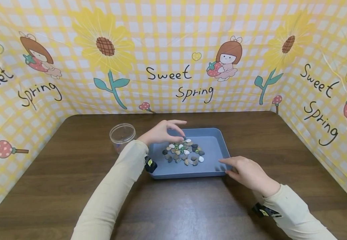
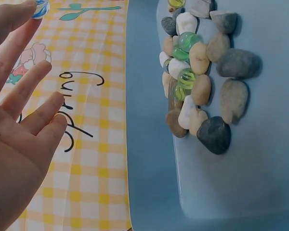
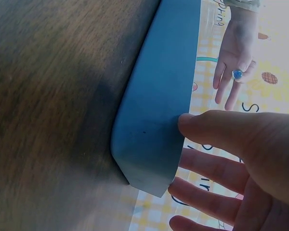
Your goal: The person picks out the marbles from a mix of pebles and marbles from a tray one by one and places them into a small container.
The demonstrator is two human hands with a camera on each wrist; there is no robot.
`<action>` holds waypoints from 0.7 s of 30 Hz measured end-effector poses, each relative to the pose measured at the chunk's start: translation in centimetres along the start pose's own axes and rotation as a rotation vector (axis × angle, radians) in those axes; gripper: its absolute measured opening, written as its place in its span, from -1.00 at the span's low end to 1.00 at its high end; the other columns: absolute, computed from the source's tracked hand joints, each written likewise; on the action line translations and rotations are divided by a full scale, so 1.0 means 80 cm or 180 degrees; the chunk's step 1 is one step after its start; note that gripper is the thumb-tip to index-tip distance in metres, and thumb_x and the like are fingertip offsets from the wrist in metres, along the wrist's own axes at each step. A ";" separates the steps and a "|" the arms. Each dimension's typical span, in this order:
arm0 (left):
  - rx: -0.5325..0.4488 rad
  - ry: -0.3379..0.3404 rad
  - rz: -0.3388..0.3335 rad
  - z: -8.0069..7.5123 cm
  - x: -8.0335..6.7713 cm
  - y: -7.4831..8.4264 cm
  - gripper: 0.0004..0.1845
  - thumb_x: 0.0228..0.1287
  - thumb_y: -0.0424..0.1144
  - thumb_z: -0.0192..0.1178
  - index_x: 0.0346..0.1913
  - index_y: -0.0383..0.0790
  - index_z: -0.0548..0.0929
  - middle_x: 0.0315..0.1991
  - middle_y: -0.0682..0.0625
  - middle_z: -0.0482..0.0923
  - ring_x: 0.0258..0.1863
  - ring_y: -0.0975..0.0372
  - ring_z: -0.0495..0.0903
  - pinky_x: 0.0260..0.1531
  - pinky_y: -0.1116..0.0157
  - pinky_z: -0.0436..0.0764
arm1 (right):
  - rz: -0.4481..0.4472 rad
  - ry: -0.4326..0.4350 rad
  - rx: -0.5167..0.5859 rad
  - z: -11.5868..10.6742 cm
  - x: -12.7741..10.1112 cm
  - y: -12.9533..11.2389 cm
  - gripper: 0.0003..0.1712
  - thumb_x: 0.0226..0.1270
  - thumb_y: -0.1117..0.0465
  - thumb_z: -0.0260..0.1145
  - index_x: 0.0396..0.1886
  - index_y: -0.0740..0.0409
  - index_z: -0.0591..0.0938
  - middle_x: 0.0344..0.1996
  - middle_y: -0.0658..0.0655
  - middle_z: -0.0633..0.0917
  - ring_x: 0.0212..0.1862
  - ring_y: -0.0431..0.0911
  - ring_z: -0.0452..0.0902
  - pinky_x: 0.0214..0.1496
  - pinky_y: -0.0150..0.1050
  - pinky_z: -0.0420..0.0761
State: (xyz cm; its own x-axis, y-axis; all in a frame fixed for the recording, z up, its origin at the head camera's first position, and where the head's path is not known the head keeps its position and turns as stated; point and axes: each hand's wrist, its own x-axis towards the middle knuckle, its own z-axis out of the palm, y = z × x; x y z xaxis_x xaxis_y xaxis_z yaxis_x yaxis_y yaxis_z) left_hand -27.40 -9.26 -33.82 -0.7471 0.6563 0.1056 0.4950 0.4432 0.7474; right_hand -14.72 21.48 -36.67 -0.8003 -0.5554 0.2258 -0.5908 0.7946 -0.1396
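Sitting at a dark wooden table (image 1: 71, 173), a person in cream sleeves works over a shallow blue tray (image 1: 212, 140). Near the tray's middle lies a small heap of pebbles (image 1: 183, 153), grey, tan and white, with a few green glass marbles (image 2: 185, 79) mixed in.

The left hand (image 1: 161, 131) hovers above the far side of the heap. Its thumb and forefinger pinch a small blue marble (image 3: 237, 74), while the other fingers (image 2: 26, 94) spread out straight and loose. The marble is lifted clear of the pebbles, just over the tray.

The right hand (image 1: 248, 171) rests at the tray's near right corner. Its thumb (image 3: 216, 130) presses on the outer wall and its fingers lie fairly straight alongside the rim, curled round nothing.

Just beside the tray's far left corner, behind the left wrist, stands a clear plastic jar (image 1: 122, 135) with no lid. A yellow checked backdrop (image 1: 173, 50) printed with sunflowers and the words "Sweet Spring" encloses the table on three sides.
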 end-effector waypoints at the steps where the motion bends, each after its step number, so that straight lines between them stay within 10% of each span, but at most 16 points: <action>1: 0.0003 0.0006 -0.0003 -0.001 -0.001 -0.001 -0.87 0.11 -0.16 0.32 -0.28 -0.07 0.75 0.34 0.03 0.34 0.41 0.13 0.19 0.34 -0.04 0.21 | 0.0004 -0.0001 -0.0003 0.000 0.000 0.000 -0.56 0.08 0.29 0.39 0.03 0.13 0.63 -0.15 0.09 0.74 -0.28 -0.17 0.62 -0.33 -0.32 0.55; 21: 0.0040 0.0228 -0.0078 -0.027 -0.030 -0.003 -0.88 0.14 -0.21 0.29 -0.26 -0.10 0.73 0.34 -0.01 0.33 0.38 0.11 0.24 0.30 0.00 0.31 | 0.0024 0.0036 0.0016 0.000 -0.001 0.000 -0.54 0.08 0.28 0.39 0.04 0.13 0.62 -0.16 0.09 0.74 -0.33 -0.21 0.56 -0.32 -0.30 0.54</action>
State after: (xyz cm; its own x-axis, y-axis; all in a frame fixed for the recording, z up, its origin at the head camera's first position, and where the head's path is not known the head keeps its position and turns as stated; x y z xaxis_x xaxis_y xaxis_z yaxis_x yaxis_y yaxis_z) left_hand -26.72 -12.27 -32.85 -0.7886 0.6000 0.1343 0.4813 0.4665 0.7422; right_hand -14.65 21.54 -36.66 -0.8035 -0.5466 0.2357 -0.5854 0.7975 -0.1463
